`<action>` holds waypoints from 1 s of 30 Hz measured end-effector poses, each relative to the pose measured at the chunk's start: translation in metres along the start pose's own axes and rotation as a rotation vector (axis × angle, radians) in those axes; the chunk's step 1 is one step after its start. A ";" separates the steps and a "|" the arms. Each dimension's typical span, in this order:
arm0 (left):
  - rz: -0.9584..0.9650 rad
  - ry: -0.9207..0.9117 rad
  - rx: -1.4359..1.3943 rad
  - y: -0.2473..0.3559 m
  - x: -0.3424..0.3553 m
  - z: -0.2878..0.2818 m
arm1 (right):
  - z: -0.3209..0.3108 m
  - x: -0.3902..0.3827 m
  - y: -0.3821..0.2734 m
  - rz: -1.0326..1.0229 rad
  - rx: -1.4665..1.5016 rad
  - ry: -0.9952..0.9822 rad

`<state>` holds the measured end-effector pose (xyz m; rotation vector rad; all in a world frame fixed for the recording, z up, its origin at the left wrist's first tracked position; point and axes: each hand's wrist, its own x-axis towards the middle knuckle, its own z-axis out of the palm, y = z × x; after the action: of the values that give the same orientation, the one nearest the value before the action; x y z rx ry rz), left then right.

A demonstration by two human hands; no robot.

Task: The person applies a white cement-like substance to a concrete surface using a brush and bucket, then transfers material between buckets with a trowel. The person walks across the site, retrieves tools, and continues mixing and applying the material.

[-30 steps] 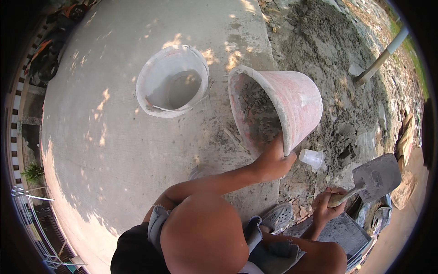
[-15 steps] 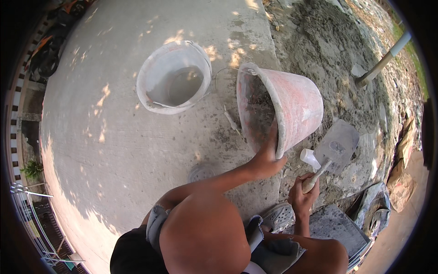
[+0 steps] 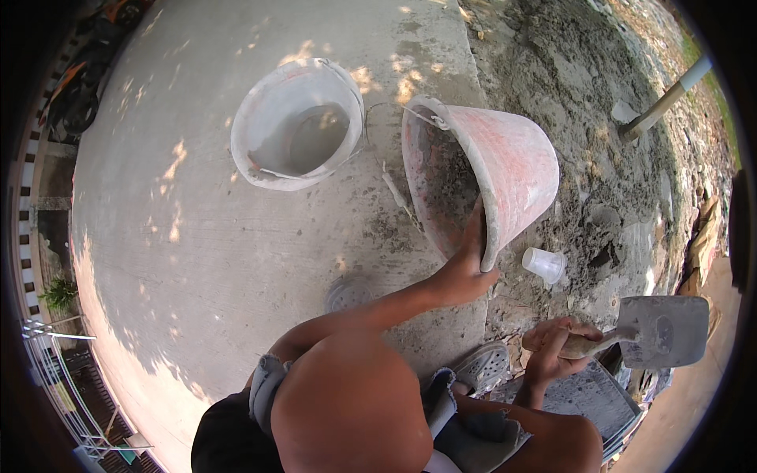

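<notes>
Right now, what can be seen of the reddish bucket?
The bucket looks like plastic, its faded red wall smeared whitish grey, tapering away from a thick rim. It is tipped over, mouth facing left, with dark grey residue inside. A pale-gripped wire handle extends from the rim. The left hand grips the rim's near edge.

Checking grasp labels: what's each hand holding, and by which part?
Left hand: tipped bucket, by the rim nearest the person. Right hand: trowel, by its handle.
</notes>
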<state>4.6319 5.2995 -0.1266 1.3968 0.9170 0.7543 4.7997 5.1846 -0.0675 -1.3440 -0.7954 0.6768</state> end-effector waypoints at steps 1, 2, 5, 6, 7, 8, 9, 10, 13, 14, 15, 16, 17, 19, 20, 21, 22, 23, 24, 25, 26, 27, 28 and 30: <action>0.022 -0.010 -0.025 0.002 0.006 0.005 | -0.001 0.011 -0.013 -0.144 0.151 0.070; 0.047 -0.018 -0.047 0.004 0.014 0.009 | -0.001 0.020 -0.021 -0.290 0.302 0.135; 0.035 -0.044 -0.097 -0.004 0.016 0.015 | 0.014 0.008 0.045 -0.246 0.080 0.081; 0.008 -0.064 -0.132 -0.008 0.016 0.013 | 0.009 0.010 0.060 -0.203 -0.290 -0.225; 0.007 -0.077 -0.117 -0.011 0.017 0.014 | -0.004 0.009 0.066 -0.195 -0.524 -0.345; 0.000 -0.078 -0.093 -0.012 0.015 0.010 | -0.005 0.010 0.065 -0.214 -0.739 -0.484; 0.013 -0.060 -0.018 -0.008 0.012 0.005 | 0.001 0.012 0.043 -0.088 -0.533 -0.328; 0.002 -0.051 0.018 -0.008 0.005 0.002 | 0.006 0.010 0.017 0.054 -0.336 -0.166; -0.004 -0.045 0.029 -0.005 0.003 0.004 | 0.004 0.020 -0.003 -0.110 0.148 0.025; -0.002 -0.059 0.003 -0.004 0.008 0.008 | 0.001 0.026 -0.007 -0.266 0.287 0.037; -0.007 -0.090 -0.041 -0.007 0.012 0.014 | 0.006 0.025 0.013 -0.290 0.273 0.051; -0.007 -0.112 -0.057 -0.014 0.012 0.015 | 0.013 0.017 0.050 -0.302 0.271 0.057; -0.001 -0.142 -0.082 -0.020 0.015 0.017 | -0.005 0.013 0.072 -0.153 -0.548 -0.144; 0.035 -0.141 -0.024 -0.035 0.010 0.012 | -0.003 0.002 0.099 -0.155 -0.581 -0.370; 0.057 -0.112 0.035 -0.038 0.004 0.005 | 0.001 -0.006 0.081 0.160 -0.492 -0.332; 0.107 -0.059 0.127 -0.028 -0.002 0.004 | -0.001 -0.014 0.059 0.477 -0.414 -0.278; 0.156 -0.006 0.219 -0.018 -0.006 0.002 | -0.012 -0.027 0.067 0.430 -0.377 -0.195; 0.186 0.020 -0.113 0.003 0.006 0.007 | -0.035 -0.028 0.077 0.347 -0.362 -0.077; 0.188 0.076 -0.409 0.023 0.012 -0.005 | -0.041 -0.029 0.088 0.285 -0.314 0.001; 0.125 0.147 -0.659 0.043 0.029 -0.016 | -0.042 -0.026 0.086 0.301 -0.292 0.039; 0.063 0.233 -0.911 0.059 0.044 -0.031 | -0.040 -0.025 0.081 0.315 -0.273 0.064; -0.014 0.237 -0.969 0.076 0.060 -0.046 | -0.039 -0.025 0.078 0.329 -0.254 0.090; -0.085 0.230 -1.034 0.091 0.079 -0.059 | -0.042 -0.024 0.077 0.340 -0.203 0.078; -0.170 0.270 -1.014 0.105 0.088 -0.066 | -0.052 -0.026 0.084 0.299 -0.293 0.069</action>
<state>4.6242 5.4140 -0.0273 0.3292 0.6706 1.0801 4.8289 5.1437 -0.1558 -1.7664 -0.6604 0.7628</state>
